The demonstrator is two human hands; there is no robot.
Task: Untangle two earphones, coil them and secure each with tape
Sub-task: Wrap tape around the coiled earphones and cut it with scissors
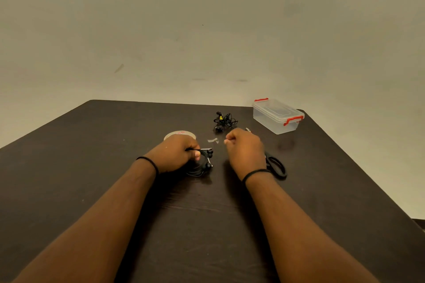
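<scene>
My left hand (177, 153) grips a coiled black earphone (203, 163) against the dark table (92, 167); its earbuds stick out to the right of my thumb. My right hand (245, 149) hovers just right of the coil with its fingers curled closed; whether they pinch anything I cannot make out. A small clear tape piece (212, 140) lies between my hands, a little farther back. The tape roll (180, 135) peeks out behind my left hand. A second black earphone (224, 120) lies bundled farther back, with a yellow spot on it.
Black-handled scissors (276, 165) lie right of my right wrist, partly hidden by the hand. A clear plastic box with red clips (277, 115) stands closed at the table's back right corner. A plain wall rises behind the table's far edge.
</scene>
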